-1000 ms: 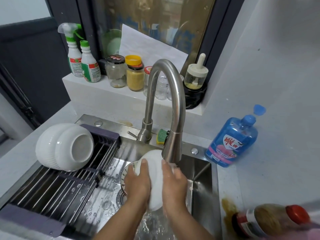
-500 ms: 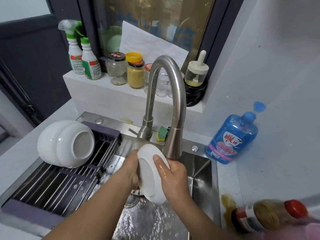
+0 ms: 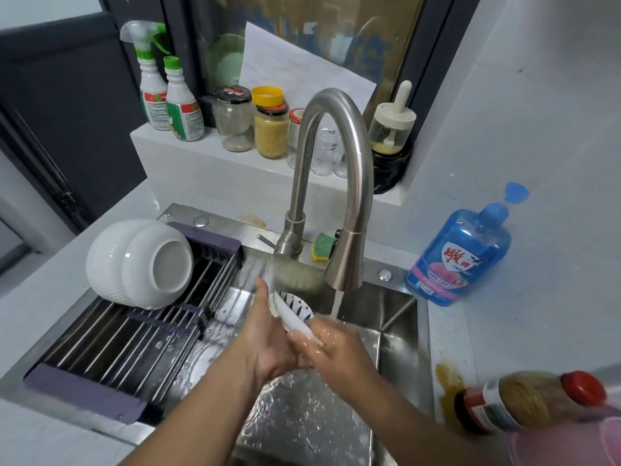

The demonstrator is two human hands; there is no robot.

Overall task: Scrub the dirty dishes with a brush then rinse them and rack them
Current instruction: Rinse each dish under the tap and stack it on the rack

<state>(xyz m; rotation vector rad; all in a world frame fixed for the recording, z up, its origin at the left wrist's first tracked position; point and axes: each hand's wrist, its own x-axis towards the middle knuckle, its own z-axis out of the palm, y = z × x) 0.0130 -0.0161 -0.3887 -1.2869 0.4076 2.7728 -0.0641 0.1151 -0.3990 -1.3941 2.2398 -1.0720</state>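
A white dish [image 3: 295, 322] is held edge-on over the steel sink [image 3: 400, 331], just left of the running water stream [image 3: 337, 302]. My left hand [image 3: 265, 334] holds its left side, one finger pointing up. My right hand [image 3: 336, 346], wet, has its fingers curled over the dish's lower edge. A blue-striped pattern [image 3: 297, 304] shows right behind the upper edge; whether it is this dish's face or another dish is unclear. Two white bowls [image 3: 141, 264] lie on their sides on the roll-up rack [image 3: 127, 344]. No brush is visible.
The tall faucet [image 3: 336, 156] arches above my hands. A green-yellow sponge [image 3: 322, 247] sits behind it. A blue soap bottle [image 3: 460, 257] stands on the right counter, a sauce bottle [image 3: 524, 401] lies near a brown spill [image 3: 448, 381]. Jars and spray bottles [image 3: 168, 95] line the ledge.
The dish has turned from showing its white underside to edge-on and sits lower. My left hand has come round to its near left side. The view has shifted a little.
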